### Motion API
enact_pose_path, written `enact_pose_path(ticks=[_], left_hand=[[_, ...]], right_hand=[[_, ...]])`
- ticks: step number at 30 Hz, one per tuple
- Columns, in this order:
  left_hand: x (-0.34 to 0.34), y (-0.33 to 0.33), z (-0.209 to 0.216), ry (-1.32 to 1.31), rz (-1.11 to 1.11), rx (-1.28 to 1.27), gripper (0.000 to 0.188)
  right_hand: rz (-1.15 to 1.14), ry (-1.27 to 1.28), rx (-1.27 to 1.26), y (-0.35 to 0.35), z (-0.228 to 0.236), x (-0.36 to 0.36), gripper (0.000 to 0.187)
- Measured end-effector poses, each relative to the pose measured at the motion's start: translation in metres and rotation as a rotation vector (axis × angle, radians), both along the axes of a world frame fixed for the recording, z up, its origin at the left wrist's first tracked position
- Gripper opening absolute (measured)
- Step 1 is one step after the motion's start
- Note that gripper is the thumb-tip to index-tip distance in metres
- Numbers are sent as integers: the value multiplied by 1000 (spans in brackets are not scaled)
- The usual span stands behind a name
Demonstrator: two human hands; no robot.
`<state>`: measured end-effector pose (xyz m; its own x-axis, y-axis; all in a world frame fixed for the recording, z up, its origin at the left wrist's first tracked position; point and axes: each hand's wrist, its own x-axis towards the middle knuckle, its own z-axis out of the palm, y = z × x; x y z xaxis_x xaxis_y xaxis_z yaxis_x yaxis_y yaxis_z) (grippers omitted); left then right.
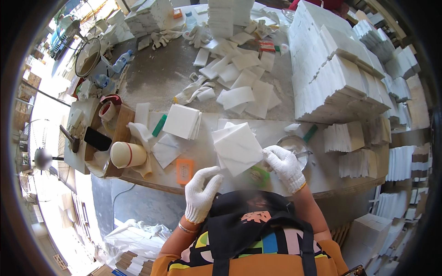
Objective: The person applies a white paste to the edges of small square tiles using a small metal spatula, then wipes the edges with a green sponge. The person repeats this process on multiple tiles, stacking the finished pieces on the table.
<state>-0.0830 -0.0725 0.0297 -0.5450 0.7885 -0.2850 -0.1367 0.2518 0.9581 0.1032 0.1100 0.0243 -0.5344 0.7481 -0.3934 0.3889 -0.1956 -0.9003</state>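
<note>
A square white marble tile with faint grey veins lies turned at an angle over other tiles on the table in front of me. My right hand, in a white knitted glove, pinches its right corner. My left hand, gloved the same way, is off the tile's lower left side, thumb and fingers apart, holding nothing. A small stack of square tiles sits farther left. Between it and my left hand is an orange block. A green object lies partly below the tile, near my right hand; its kind is unclear.
Tall stacks of white tiles stand at the right. Loose tiles lie heaped at the far middle, beside a pair of gloves. A metal bowl is beyond my right hand. At left are a wooden box and a cream cylinder.
</note>
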Motion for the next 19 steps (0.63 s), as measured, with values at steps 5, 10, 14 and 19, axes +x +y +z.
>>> enact_pose_path(ticks=[5, 10, 14, 19], left_hand=[[-7, 9, 2, 893, -77, 166, 42], [-2, 51, 14, 1248, -410, -24, 72], [15, 72, 5, 1214, -625, 52, 86], [31, 71, 10, 977, -1243, 401, 86]], right_hand=[[-199, 17, 127, -11, -13, 47, 21], [-246, -353, 661, -18, -29, 102, 18], [-266, -587, 718, -26, -33, 130, 19], [-326, -735, 620, -38, -50, 150, 28]])
